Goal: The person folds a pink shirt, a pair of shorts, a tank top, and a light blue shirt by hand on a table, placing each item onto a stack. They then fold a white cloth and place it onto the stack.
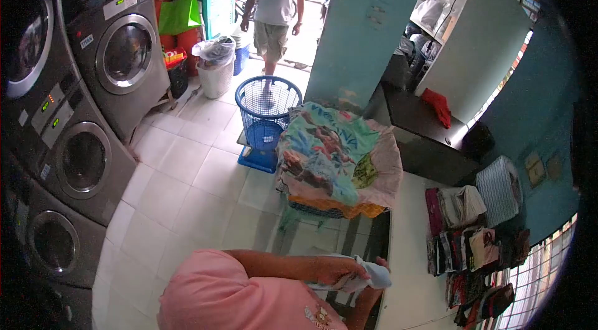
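Observation:
A pale blue-white cloth (377, 276) is bunched between my two hands at the edge of the white table. My left hand (344, 275), at the end of the arm reaching across from the pink sleeve, is closed on it. On the lower side, my right hand (370, 296) grips the same cloth, partly hidden by it. Some of the cloth also shows behind my left forearm. Just beyond my hands, a printed towel (336, 143) with green, pink and blue areas lies over a heap of laundry.
Folded clothes (464, 249) stand in stacks on the white table (414, 286). A blue basket (269, 105) sits on a blue base. Front-loading machines (84, 158) line the left side. A person (274, 12) stands in the doorway. A red cloth (437, 107) lies on the dark counter.

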The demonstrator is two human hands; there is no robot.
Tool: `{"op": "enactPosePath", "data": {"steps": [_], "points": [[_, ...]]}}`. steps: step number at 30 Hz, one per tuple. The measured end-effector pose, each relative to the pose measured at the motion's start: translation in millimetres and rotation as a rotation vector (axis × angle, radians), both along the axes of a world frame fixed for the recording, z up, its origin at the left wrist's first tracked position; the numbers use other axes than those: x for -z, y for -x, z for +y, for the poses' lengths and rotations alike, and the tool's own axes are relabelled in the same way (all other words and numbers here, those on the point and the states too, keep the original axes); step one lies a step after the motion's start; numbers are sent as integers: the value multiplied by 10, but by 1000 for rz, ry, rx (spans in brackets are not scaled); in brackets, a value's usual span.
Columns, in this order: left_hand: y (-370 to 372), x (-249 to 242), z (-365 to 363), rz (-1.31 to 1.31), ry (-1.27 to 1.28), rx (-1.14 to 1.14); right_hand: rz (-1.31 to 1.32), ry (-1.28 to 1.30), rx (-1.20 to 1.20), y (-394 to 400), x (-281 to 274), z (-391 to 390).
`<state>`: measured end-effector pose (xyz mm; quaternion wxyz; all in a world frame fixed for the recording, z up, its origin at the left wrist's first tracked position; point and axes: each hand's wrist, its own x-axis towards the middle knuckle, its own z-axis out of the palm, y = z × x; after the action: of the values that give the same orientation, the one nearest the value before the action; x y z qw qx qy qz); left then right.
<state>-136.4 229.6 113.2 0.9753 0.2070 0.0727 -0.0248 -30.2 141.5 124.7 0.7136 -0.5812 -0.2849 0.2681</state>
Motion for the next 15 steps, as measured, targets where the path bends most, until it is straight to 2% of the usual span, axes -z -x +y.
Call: {"op": "enactPosePath", "data": {"steps": [2,4,8,11,13,15], "points": [[-3,-1,18,50,-30,3,43,-25,26,0,-8,-32],[47,-139,51,135,-176,-71,-132,15,-43,-191,145,-88],[26,-17,128,108,-172,-15,-196,55,-11,-162,192,-225],[-19,150,145,123,-278,38,-268,147,84,-39,116,-211],[15,129,132,167,-259,99,-345,182,258,134,-44,-169],[112,-37,177,197,-317,141,-410,225,278,70,52,-191]]}}
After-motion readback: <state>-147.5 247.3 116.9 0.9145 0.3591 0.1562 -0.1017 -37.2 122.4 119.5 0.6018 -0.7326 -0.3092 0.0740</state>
